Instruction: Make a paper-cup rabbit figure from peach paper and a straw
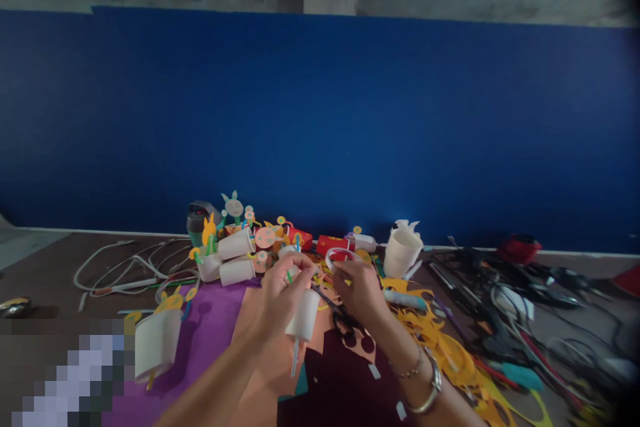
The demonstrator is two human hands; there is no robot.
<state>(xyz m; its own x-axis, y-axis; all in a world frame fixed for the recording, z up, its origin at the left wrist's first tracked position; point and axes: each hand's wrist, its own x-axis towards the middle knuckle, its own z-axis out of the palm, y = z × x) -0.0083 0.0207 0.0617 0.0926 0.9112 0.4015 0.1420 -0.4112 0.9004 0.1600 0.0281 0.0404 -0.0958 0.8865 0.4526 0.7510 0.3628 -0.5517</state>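
Left hand (286,285) pinches a green straw (290,277), mostly hidden; at its five o'clock, a tilted white paper cup (304,317). At three o'clock, right hand (357,287) grasps a pale ring (329,256), partly covered.

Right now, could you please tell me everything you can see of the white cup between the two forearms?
The white cup is plain, smooth and paper-like. It is tilted just below the left hand and shows against the peach sheet. A thin pale stick juts from its lower end. Its opening is not clear, and I cannot tell whether the hand touches it.
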